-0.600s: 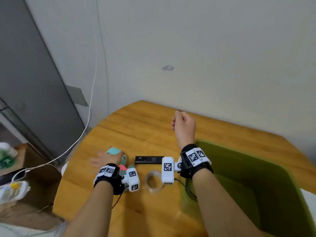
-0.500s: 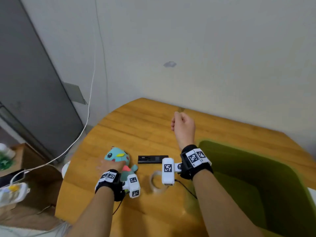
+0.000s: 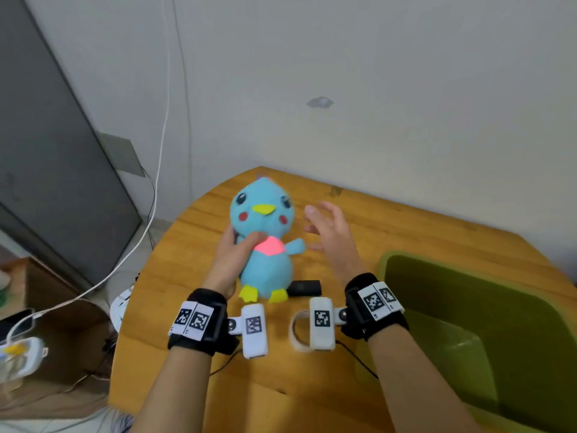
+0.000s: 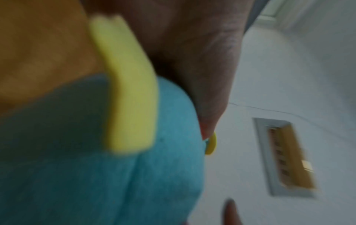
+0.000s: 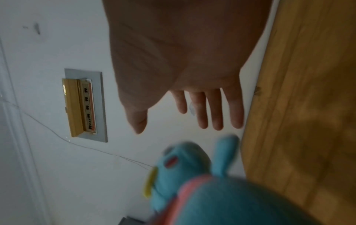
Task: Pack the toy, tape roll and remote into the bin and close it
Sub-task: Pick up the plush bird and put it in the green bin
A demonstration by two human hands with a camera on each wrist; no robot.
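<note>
A blue plush bird toy with yellow beak, pink bib and yellow feet is held upright above the wooden table. My left hand grips it at the neck, thumb across the bib; the left wrist view shows its blue body against my palm. My right hand hovers just right of the toy with fingers spread, holding nothing; its fingers are straight above the toy. A black remote lies partly hidden behind the toy's feet. A pale tape roll lies near my right wrist. The green bin stands open at the right.
A white cable hangs along the wall at left, beside a grey panel. A low wooden stand with white devices sits left of the table. The wall runs close behind the table's far edge.
My left hand has lifted the toy off the table and stood it upright. My right hand has gone from a fist to spread fingers beside the toy.
</note>
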